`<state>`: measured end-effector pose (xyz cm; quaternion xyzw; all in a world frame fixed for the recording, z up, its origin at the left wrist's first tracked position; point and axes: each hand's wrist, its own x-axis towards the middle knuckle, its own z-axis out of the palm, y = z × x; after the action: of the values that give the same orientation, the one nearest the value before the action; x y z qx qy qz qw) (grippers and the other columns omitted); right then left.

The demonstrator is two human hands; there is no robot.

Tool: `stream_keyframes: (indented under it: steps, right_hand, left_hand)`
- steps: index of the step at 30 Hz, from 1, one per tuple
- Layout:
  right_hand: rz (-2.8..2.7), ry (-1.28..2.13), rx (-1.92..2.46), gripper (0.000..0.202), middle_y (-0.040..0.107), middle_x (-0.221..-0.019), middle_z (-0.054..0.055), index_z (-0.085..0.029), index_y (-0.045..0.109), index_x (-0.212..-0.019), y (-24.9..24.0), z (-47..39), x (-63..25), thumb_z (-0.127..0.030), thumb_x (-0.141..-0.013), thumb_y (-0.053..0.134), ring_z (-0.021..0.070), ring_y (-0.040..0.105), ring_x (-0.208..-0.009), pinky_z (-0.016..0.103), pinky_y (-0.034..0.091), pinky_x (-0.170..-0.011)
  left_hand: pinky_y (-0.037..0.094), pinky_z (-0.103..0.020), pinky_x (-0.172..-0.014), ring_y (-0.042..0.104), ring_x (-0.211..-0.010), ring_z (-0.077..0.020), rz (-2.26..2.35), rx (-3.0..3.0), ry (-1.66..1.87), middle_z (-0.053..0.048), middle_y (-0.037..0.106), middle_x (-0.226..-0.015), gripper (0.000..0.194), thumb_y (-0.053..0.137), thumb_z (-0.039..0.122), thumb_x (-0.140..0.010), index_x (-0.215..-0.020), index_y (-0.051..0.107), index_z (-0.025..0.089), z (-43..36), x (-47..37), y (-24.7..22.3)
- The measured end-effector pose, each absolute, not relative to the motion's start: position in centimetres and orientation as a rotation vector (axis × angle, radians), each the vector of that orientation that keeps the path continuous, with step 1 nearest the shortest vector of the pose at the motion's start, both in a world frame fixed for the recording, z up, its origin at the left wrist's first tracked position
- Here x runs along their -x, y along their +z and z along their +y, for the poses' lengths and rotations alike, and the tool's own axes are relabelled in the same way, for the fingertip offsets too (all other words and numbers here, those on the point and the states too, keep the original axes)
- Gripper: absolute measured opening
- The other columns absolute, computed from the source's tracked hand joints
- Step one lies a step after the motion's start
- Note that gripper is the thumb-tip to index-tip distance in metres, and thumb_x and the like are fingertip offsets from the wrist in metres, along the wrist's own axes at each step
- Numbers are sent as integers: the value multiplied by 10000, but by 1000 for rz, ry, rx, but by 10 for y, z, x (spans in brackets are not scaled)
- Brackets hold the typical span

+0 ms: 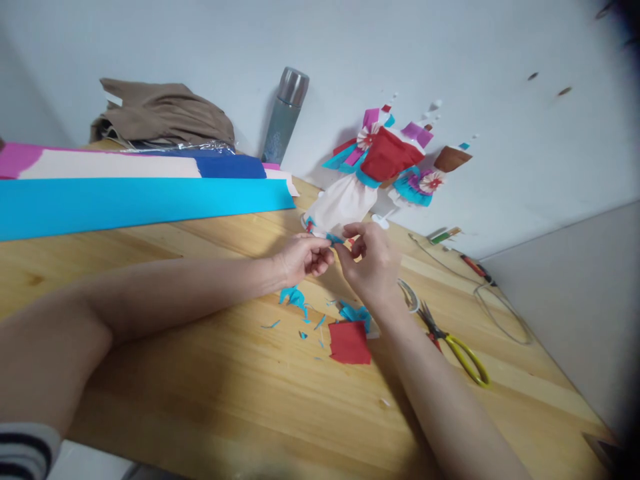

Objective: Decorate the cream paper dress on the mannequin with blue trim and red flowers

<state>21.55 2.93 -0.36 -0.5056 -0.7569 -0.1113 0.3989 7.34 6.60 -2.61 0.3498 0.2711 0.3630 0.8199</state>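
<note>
At the hem of a small paper dress, my left hand (305,260) and my right hand (369,263) meet. Both have their fingertips pinched on a small blue crepe paper piece (335,238), partly covered by the fingers. The dress has a pale skirt (345,200) and a red top (393,157), and leans toward the wall. A little blue and red decoration (309,225) sits on the hem left of my fingers. Below my hands lie blue paper scraps (295,298) and a red paper square (350,343).
Yellow-handled scissors (463,357) lie to the right, near a white tape roll (409,295) and a thin cable (500,323). A bottle (286,120) stands at the back. Blue paper (140,203) and a brown cloth (165,113) occupy the left. More paper decorations (417,187) are behind the dress.
</note>
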Motion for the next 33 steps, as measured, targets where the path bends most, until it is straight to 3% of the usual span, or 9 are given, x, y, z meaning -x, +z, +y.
stream_keyframes:
  steps: [6,18,26,33]
  right_hand:
    - [-1949,-309,1309,143,717,-860,41,-252,555,-999,-4,29,-216,-192,-871,536,157,560,-577,326,434,-607]
    - [-1881,-118,1290,186,695,-796,15,-245,538,-1020,1,27,-216,-206,-839,550,143,552,-553,311,438,-547]
    - [-1915,-125,1282,127,675,-757,17,-240,574,-925,3,27,-219,-182,-813,583,154,567,-582,324,450,-584]
    - [-1889,-66,1300,116,611,-714,2,-235,564,-879,8,25,-221,-274,-791,629,147,514,-579,313,418,-571]
  left_hand:
    - [304,-221,-412,452,-390,-64,591,-736,784,-10,578,-552,232,511,147,-865,-642,571,136,68,-75,-30]
    - [292,-231,-417,459,-390,-72,576,-747,813,-18,586,-550,254,512,125,-879,-632,570,133,66,-73,-28]
    - [298,-213,-437,469,-411,-59,551,-755,815,-12,587,-563,257,550,133,-889,-637,599,121,67,-72,-29]
    - [294,-209,-436,457,-415,-55,570,-752,816,-9,577,-554,285,557,131,-897,-614,584,121,65,-72,-24]
